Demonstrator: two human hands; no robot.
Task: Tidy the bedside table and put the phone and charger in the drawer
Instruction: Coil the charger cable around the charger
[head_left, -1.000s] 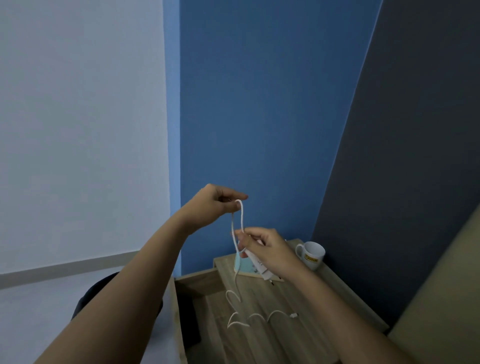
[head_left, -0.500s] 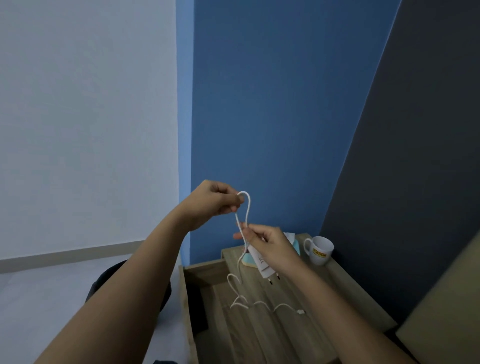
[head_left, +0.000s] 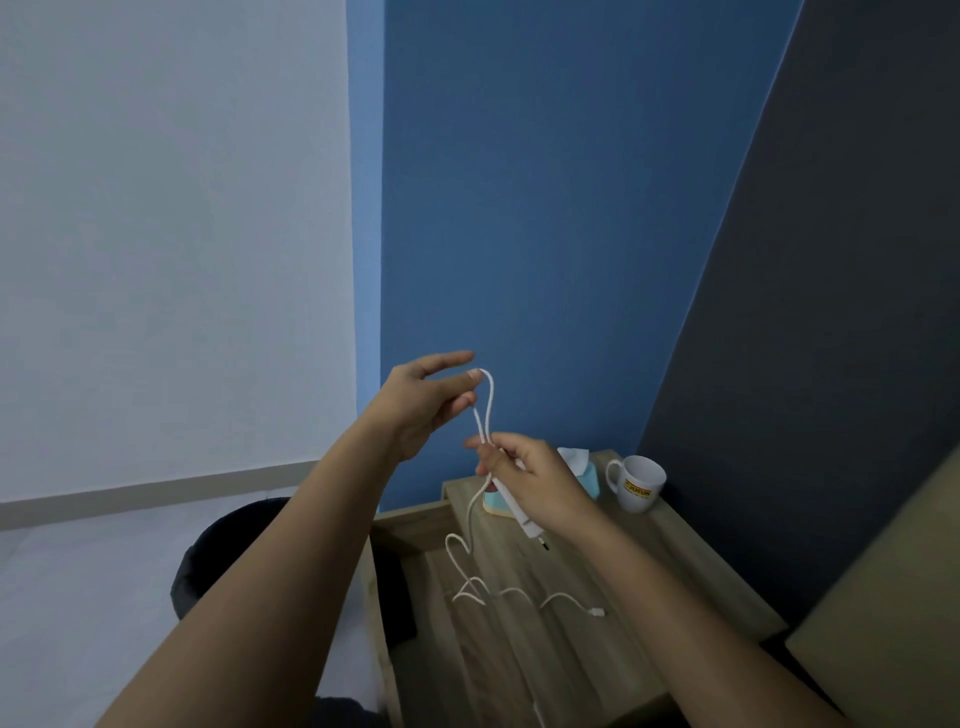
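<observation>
My right hand grips the white charger plug above the wooden bedside table, pinching its white cable near the top. A loop of the cable rises to my left hand, whose thumb and middle fingers touch the loop while the index finger is stretched out. The rest of the cable hangs down and lies in curls on the tabletop, ending in a small connector. The drawer stands pulled out at the table's left. No phone is visible.
A white mug with a yellow label stands at the table's back right. A light-blue tissue box sits behind my right hand. A dark round bin is on the floor at left. A beige bed edge borders the right.
My left hand has loosened from a closed pinch, its index finger now extended, with the loop at its fingertips. The view has shifted slightly so the table sits further right.
</observation>
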